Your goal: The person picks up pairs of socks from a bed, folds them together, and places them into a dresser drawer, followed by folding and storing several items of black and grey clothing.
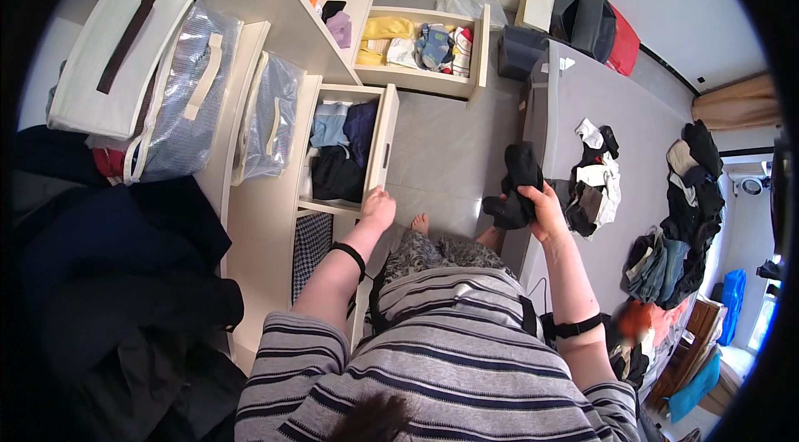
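Note:
My left hand (379, 207) is closed over the near corner of an open cream drawer (385, 146), at its front panel. Folded clothes lie in that drawer: a light blue piece (330, 124), a dark navy piece (360, 130) and a black garment (337, 173). Out to the right, my right hand (545, 213) grips a bunch of black socks (523, 166), held in the air beside the bed edge. Part of the bunch hangs to the left of my fingers. White and black socks (595, 184) are spread on the grey bed (574, 92) just beyond this hand.
A second open drawer (416, 82) farther ahead holds yellow, white and blue clothes. Clear storage bags (270, 121) and a white fabric box (125, 34) fill the shelves at left. Dark clothes (125, 259) hang lower left. More clothes piles (695, 192) lie across the bed.

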`<state>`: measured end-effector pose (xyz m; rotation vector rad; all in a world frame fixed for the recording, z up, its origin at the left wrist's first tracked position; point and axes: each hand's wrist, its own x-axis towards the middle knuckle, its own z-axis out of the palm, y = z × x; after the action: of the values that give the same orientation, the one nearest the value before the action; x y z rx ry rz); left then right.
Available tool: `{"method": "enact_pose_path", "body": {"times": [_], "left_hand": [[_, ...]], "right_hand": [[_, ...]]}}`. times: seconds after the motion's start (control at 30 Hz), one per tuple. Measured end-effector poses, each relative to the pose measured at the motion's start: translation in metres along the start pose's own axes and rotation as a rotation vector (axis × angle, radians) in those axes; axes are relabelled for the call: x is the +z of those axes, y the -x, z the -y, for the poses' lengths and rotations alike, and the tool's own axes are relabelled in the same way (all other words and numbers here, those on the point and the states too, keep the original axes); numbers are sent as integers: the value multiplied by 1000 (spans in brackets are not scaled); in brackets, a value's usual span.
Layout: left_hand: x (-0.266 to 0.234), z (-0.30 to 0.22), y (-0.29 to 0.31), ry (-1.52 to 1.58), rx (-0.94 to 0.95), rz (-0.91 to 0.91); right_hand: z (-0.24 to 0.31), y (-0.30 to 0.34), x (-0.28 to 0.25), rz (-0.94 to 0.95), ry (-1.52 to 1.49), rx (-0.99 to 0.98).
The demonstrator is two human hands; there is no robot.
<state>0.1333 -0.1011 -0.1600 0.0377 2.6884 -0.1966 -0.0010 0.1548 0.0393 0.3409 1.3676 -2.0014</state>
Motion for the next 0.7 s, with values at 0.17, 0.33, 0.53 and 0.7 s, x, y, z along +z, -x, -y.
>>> {"method": "enact_pose_path", "body": {"times": [0.17,0.33,0.53,0.7], "left_hand": [[4,31,12,-31,-142,85],[2,53,19,88,-345,213],[-3,65,25,272,-541,299],[3,69,27,401,-682,279]], "right_hand": [[-1,2,8,10,2,7],[-2,5,11,3,35,36],[-7,6,17,22,55,85],[-16,8,22,49,65,131]]}}
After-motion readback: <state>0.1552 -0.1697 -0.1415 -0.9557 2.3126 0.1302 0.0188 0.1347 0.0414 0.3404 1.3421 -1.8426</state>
